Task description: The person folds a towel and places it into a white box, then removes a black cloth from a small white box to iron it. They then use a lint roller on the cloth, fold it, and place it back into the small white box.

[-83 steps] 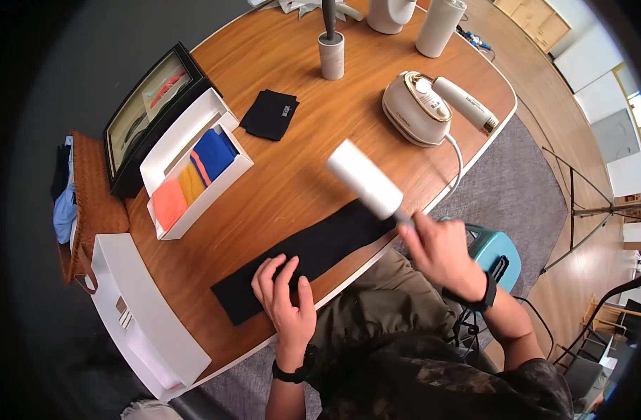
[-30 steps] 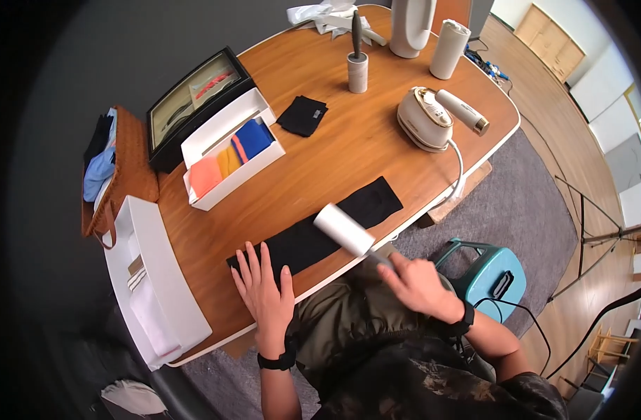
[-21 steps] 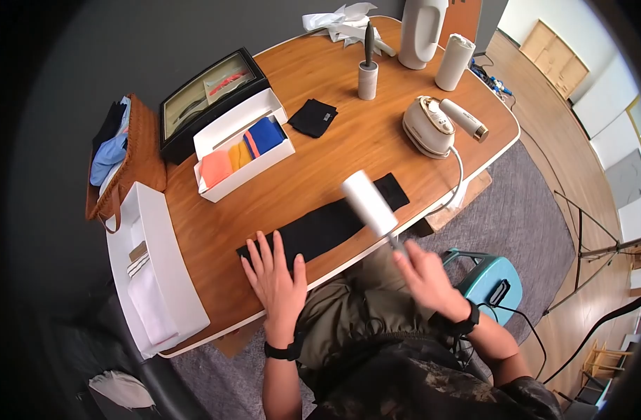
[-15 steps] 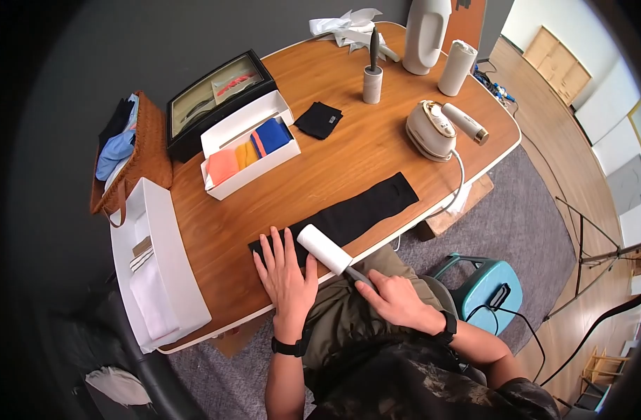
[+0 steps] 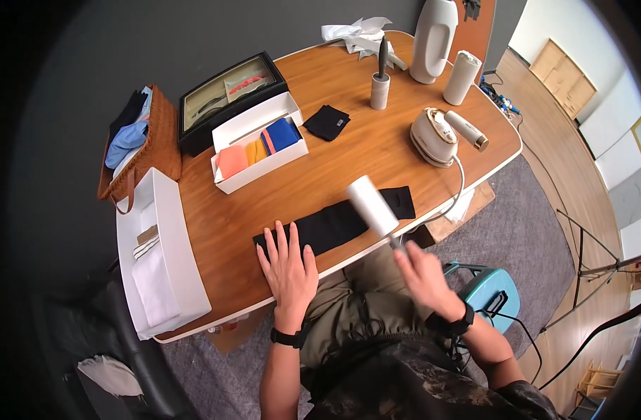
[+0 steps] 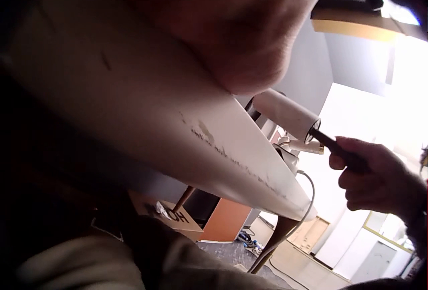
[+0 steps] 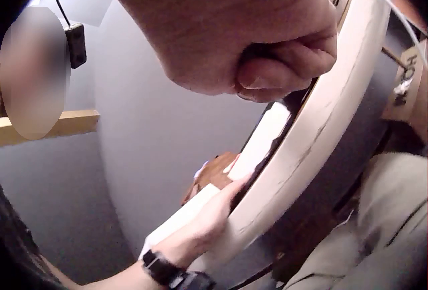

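Note:
A long, narrow black cloth, like a sock laid flat, lies slantwise along the table's near edge. My left hand rests on its left end with fingers spread and straight. A lint roller with a white sheet roll and grey handle is gripped in my right hand. The roll overlaps the right part of the cloth in the head view and looks blurred. In the left wrist view, the lint roller shows raised over the table edge, the right hand's fingers curled round its handle.
Behind the cloth stands a white box of folded colored socks, beside a black display case. A folded black cloth, another lint roller and a white iron lie farther back. A long white box borders the left edge.
The lint roller has swept back and forth along the black cloth, just now from beside the left hand up to the right. My left hand stays on the cloth's left end. The view has shifted.

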The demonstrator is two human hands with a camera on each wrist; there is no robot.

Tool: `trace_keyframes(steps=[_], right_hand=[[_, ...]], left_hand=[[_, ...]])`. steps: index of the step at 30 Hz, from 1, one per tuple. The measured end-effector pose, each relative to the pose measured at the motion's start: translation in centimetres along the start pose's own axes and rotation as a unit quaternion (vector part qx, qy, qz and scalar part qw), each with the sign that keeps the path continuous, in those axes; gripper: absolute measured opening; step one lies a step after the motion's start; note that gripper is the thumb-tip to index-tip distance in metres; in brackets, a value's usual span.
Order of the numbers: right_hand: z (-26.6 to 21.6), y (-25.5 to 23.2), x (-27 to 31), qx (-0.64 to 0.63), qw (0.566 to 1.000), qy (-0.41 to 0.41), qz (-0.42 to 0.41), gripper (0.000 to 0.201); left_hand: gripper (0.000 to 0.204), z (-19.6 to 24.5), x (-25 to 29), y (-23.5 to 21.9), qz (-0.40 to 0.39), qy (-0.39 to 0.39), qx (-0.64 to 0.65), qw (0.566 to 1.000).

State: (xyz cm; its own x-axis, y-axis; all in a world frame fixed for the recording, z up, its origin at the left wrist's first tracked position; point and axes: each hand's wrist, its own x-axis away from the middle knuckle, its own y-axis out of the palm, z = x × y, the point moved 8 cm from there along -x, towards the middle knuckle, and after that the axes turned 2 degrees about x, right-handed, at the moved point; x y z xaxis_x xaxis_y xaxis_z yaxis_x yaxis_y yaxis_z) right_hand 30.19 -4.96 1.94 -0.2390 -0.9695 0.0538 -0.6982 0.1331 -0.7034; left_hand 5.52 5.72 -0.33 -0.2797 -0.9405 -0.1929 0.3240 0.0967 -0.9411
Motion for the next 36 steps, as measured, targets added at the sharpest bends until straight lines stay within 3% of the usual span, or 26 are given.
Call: trace_keyframes(steps=[2,6,14,18,21,25,28,36], right_hand=[[-2.0,2.3,1.4,0.005,0.998,-0.049,-0.050,0.038],[-2.4,5.4,2.1,0.046,0.989,-0.062,-0.124,0.040],[3.5,0.1,-2.1,0.094,0.995,0.039,-0.019,0.045],[3.3,-2.5,-2.8,0.079,0.995,0.052,0.020,0.044],[-0.5,-0.5,-0.7,0.053,0.997,-0.048,0.033,0.037],[-3.3,4.2,0.7,0.094,0.987,-0.110,-0.067,0.039],[-2.8,5.1,0.4,0.113,0.985,-0.075,-0.106,0.041],[3.0,-2.5,-3.9,0.173,0.983,0.059,0.002,0.045]], left_hand=[[0.057,-0.1,0.0,0.0,0.009,0.006,-0.008,1.000],[0.056,-0.1,-0.1,-0.1,0.010,0.001,-0.003,1.000],[0.055,0.0,0.0,-0.2,0.022,-0.004,-0.003,1.000],[0.057,-0.4,0.3,-0.7,0.044,-0.015,0.046,0.998],[0.058,-0.4,0.3,-0.8,0.052,-0.020,0.058,0.997],[0.058,-0.4,0.2,-0.7,0.040,-0.022,0.040,0.998],[0.059,-0.5,0.2,-0.7,0.043,-0.015,0.037,0.998],[0.058,-0.3,0.3,-1.1,0.019,-0.027,0.054,0.998]])
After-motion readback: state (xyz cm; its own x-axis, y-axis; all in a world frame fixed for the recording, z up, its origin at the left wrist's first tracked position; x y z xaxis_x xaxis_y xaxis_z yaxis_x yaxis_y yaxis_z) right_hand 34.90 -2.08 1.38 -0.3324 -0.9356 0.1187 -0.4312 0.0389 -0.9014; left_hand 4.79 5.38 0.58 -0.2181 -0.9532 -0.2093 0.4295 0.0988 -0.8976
